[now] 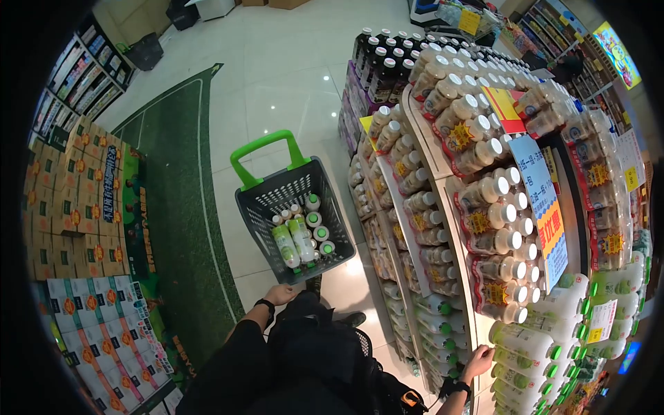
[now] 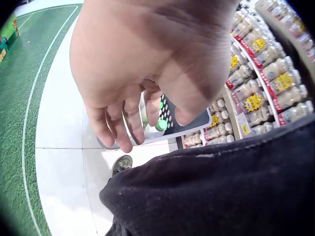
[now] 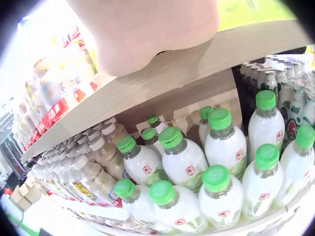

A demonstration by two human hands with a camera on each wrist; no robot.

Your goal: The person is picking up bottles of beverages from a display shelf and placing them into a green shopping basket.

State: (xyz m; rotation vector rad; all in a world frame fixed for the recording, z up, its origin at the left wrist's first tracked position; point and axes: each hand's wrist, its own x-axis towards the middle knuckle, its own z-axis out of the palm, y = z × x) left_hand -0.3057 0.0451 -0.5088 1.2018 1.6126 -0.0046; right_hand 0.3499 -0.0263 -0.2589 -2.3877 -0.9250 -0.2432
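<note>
My left hand [image 1: 280,294] hangs just above the near rim of a grey shopping basket [image 1: 277,190] with a green handle. Its fingers [image 2: 128,132] are loosely curled and hold nothing. Several white bottles with green caps [image 1: 297,238] lie in the basket [image 2: 189,123]. My right hand [image 1: 478,361] reaches to the edge of a low shelf, fingers stretched toward it, with nothing visible in it. In the right wrist view only the heel of that hand [image 3: 147,29] shows, above a wooden shelf board [image 3: 197,73]. Under the board stand rows of green-capped white bottles [image 3: 182,157].
A curved display [image 1: 443,207] of beige white-capped bottles fills the right, with dark bottles [image 1: 377,62] at its far end and a blue price sign [image 1: 546,214]. Stacked cartons [image 1: 62,207] line the left beyond a green mat [image 1: 173,173]. White tiled floor [image 1: 277,83] lies ahead.
</note>
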